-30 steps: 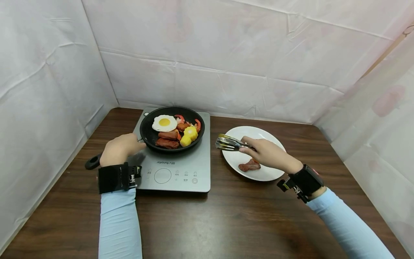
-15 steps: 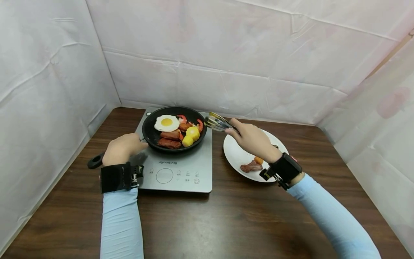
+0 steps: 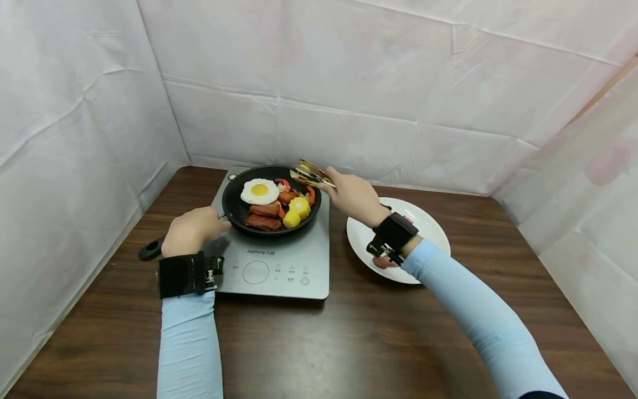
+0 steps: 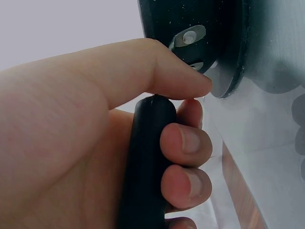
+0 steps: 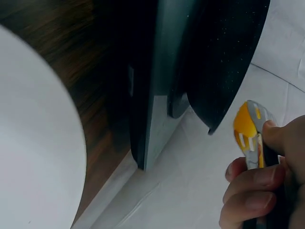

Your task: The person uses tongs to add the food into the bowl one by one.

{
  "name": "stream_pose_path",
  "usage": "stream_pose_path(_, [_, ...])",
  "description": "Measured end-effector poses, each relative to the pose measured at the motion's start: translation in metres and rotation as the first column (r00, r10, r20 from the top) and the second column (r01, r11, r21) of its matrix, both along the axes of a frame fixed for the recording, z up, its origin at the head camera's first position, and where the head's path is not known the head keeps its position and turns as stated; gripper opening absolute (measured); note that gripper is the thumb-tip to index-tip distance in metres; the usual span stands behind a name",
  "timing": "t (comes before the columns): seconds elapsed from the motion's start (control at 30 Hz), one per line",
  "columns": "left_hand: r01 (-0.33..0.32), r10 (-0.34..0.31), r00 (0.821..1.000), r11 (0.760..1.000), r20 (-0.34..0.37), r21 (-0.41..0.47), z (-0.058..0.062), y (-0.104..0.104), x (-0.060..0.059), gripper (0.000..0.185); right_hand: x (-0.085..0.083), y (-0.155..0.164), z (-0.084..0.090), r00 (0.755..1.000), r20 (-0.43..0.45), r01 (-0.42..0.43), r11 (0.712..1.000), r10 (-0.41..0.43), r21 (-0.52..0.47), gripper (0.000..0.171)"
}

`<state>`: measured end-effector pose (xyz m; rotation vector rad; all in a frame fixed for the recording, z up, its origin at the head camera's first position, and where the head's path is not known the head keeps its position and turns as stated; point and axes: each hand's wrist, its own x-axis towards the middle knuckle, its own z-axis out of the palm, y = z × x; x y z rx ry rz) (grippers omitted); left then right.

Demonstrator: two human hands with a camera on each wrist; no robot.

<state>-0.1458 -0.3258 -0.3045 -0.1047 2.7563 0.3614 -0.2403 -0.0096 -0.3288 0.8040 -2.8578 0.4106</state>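
Wooden table (image 3: pixel 349 332) | left hand (image 3: pixel 191 230) fingers curled round pan handle (image 4: pixel 145 162) | right hand (image 3: pixel 354 195) fingers pinching tongs (image 3: pixel 310 173) over pan (image 3: pixel 234 213)

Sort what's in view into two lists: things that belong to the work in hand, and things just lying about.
In the work:
left hand gripping the pan handle
right hand holding the tongs
frying pan with food
white plate
induction cooker

Lying about:
wooden table
white sheeting
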Motion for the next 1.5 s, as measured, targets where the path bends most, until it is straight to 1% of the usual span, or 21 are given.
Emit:
stream_pose_path(0.2, [0.003,-0.003,1.0,1.0,-0.018,0.011,0.0,0.004,0.0,0.04,-0.005,-0.008,-0.003,0.999,0.032,0.004,1.0,-0.004,0.002,0.035])
stream_pose_path(0.33, [0.005,-0.004,1.0,1.0,-0.018,0.011,0.001,0.007,0.0,0.042,-0.006,-0.011,-0.007,0.999,0.035,0.02,1.0,-0.021,0.016,0.034])
stream_pose_path(0.5, [0.009,-0.009,1.0,1.0,-0.02,0.008,0.002,0.008,0.0,0.042,-0.006,-0.013,-0.008,0.998,0.048,0.032,0.999,-0.033,0.024,0.039])
stream_pose_path(0.7, [0.012,-0.011,1.0,1.0,-0.017,0.007,0.002,0.009,0.0,0.04,-0.006,-0.014,-0.009,0.995,0.095,0.039,0.999,-0.043,0.036,0.04])
stream_pose_path(0.83, [0.011,-0.011,1.0,1.0,-0.014,0.006,0.002,0.01,0.0,0.04,-0.006,-0.016,-0.009,0.99,0.122,0.063,0.996,-0.069,0.055,0.047])
stream_pose_path(1.03, [0.006,-0.005,1.0,1.0,-0.011,0.008,0.002,0.009,0.0,0.038,-0.006,-0.019,-0.008,0.979,0.179,0.087,0.995,-0.095,0.051,0.059])
stream_pose_path(1.17, [0.013,-0.013,1.0,1.0,-0.015,0.012,0.002,0.009,0.0,0.036,-0.006,-0.018,-0.008,0.974,0.205,0.092,0.995,-0.1,0.048,0.062])
stream_pose_path(1.27, [0.016,-0.016,1.0,1.0,-0.012,0.016,0.002,0.009,0.0,0.038,-0.006,-0.017,-0.008,0.969,0.221,0.101,0.994,-0.107,0.038,0.063])
stream_pose_path(1.5, [0.033,-0.033,0.999,0.999,-0.018,0.014,0.002,0.007,-0.002,0.048,-0.007,-0.011,-0.007,0.963,0.244,0.122,0.992,-0.118,-0.005,0.063])
